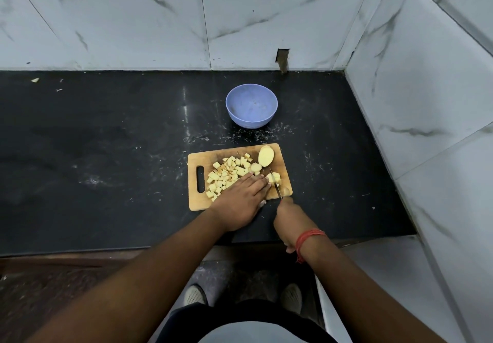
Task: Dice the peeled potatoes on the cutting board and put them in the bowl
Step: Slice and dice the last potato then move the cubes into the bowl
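Cutting board [194, 201]: your left hand [240, 198], fingers straight and together, presses potato piece [274, 178]; right hand [289, 222] grips knife [276, 184]. Bowl [251, 105] beyond the board's far edge.

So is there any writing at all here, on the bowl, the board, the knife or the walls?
None: no word, number or brand can be read on the bowl, the cutting board, the knife or the marble wall tiles. The dark lines on the tiles are veining, not text.
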{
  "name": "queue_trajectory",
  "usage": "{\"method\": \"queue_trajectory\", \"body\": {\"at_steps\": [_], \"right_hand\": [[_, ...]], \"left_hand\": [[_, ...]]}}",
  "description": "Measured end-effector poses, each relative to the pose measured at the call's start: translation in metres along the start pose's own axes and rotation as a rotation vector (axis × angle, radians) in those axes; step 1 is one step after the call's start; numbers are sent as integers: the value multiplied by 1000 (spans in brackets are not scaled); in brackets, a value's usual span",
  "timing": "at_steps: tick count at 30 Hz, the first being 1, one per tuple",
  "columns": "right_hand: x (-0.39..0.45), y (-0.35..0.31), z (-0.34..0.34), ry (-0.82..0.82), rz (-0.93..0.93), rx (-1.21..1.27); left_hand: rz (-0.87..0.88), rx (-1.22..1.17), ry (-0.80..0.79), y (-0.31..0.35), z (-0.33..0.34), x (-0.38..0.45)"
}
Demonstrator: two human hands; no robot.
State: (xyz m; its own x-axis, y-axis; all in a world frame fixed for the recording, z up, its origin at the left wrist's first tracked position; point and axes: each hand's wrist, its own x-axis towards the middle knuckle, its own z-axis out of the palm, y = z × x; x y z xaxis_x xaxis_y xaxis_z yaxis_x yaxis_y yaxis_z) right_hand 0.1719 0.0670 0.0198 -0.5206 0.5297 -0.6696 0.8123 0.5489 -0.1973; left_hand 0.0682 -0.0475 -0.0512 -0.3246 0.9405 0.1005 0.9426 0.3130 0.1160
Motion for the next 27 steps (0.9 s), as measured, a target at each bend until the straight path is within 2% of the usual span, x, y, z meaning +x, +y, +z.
{"method": "queue_trajectory", "body": {"at_steps": [2, 5, 7, 10, 12, 13, 14, 15, 17, 21, 23, 25, 27], "right_hand": [[7, -3, -1, 1, 14, 29], [12, -2, 1, 82, -105, 87], [11, 6, 6, 63, -134, 91], [2, 19, 11, -17, -180, 21], [-5, 33, 2, -238, -196, -85], [-2, 41, 1, -273, -189, -4], [0, 47, 0, -320, -80, 316], [-1, 55, -4, -393, -54, 601], [-9, 66, -13, -523, -84, 892], [-6, 80, -15, -690, -146, 1155], [-3, 83, -20, -718, -167, 1289], [0, 85, -26, -698, -187, 1423], [4, 87, -34, -677, -208, 1528]], "left_hand": [[-6, -5, 8, 2, 1, 0], [-12, 0, 11, 5, 2, 0], [-13, 16, 15, 6, 3, 0], [-3, 64, 30, 5, 4, 1], [-1, 68, 48, 4, 5, 2], [-6, 63, 55, 4, 4, 2], [-12, 52, 58, 4, 3, 1], [-18, 36, 55, 4, 3, 1], [-32, 11, 44, 3, 3, 0], [-81, -24, 77, 7, -2, 2], [-89, -27, 129, 12, -8, 7], [-30, -20, 132, 18, -11, 13], [109, 7, 73, 26, -9, 21]]}}
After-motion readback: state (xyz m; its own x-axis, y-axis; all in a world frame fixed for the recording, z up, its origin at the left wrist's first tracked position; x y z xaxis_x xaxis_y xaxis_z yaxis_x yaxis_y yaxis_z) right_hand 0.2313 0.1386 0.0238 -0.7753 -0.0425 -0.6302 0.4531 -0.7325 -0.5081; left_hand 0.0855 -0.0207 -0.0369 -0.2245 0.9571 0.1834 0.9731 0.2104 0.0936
